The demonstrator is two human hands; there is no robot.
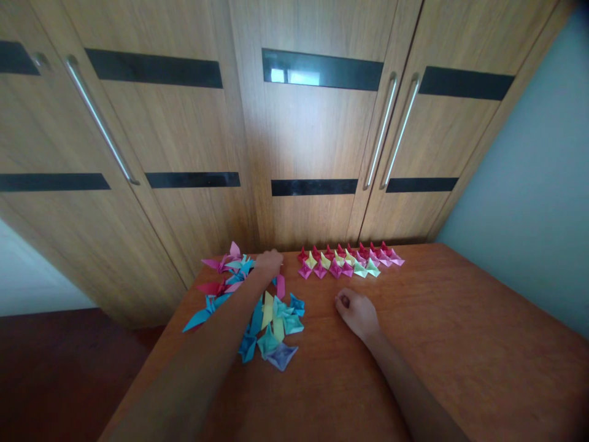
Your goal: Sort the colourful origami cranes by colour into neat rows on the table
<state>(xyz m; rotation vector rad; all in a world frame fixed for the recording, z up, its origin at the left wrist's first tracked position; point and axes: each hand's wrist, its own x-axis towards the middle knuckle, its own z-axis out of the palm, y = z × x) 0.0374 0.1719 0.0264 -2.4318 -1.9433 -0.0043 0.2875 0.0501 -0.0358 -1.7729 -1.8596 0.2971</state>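
My left hand (269, 263) reaches to the far edge of the table, fingers curled down beside a loose group of origami pieces; what they pinch, if anything, is hidden. Under and around my left forearm lie pink origami cranes (223, 264), a blue crane (202, 314) and teal folded pieces (291, 323). Nearer me is a purple-blue folded piece (281, 356). My right hand (358, 312) rests on the table in a loose fist, with nothing visible in it. Beyond it stand rows of small pointed origami pieces, with red ones (340, 250) behind and magenta ones (335, 269) in front.
The brown wooden table (442, 356) is pushed close to a wooden wardrobe (313, 141) with long metal handles. Pale green pieces (367, 269) end the front row. A light blue wall (519, 202) rises at the right. The table's left edge drops to a dark floor (69, 368).
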